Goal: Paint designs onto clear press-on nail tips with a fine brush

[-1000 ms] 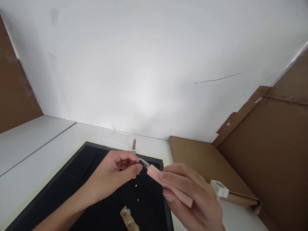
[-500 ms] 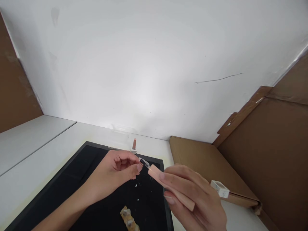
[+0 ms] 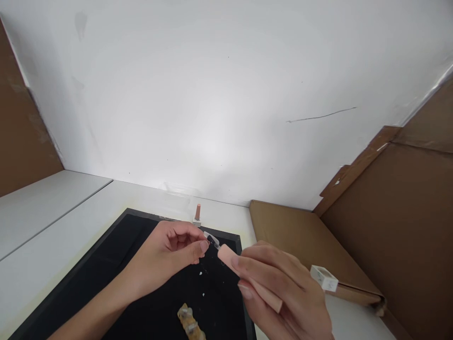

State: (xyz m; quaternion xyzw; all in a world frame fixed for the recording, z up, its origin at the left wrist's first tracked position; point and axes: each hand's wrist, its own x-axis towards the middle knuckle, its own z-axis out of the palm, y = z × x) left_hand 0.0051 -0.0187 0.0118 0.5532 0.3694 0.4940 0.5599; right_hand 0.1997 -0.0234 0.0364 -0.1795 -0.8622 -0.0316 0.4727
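Between the thumb and fingertips of my left hand (image 3: 173, 252) is a small, clear, nail-shaped piece (image 3: 211, 237), seen over the black tray (image 3: 148, 302). My right hand (image 3: 283, 283) holds a pink brush handle (image 3: 251, 281) that slants up and to the left. Its dark brush tip lies at the clear piece, close to my left fingertips; whether the two touch is hard to tell. Below, on the tray, rests a yellowish strip (image 3: 191, 322) with clear pieces on it, beside tiny white specks.
A pink-capped bottle (image 3: 197, 213) stands at the tray's back edge, near a transparent container (image 3: 177, 200). At right, a flat cardboard box (image 3: 300, 231) lies by a small white box (image 3: 324, 278). Cardboard panels flank the white back wall.
The brush in my right hand has shifted slightly left, and its tip now overlaps the clear piece differently. My left hand has barely moved.
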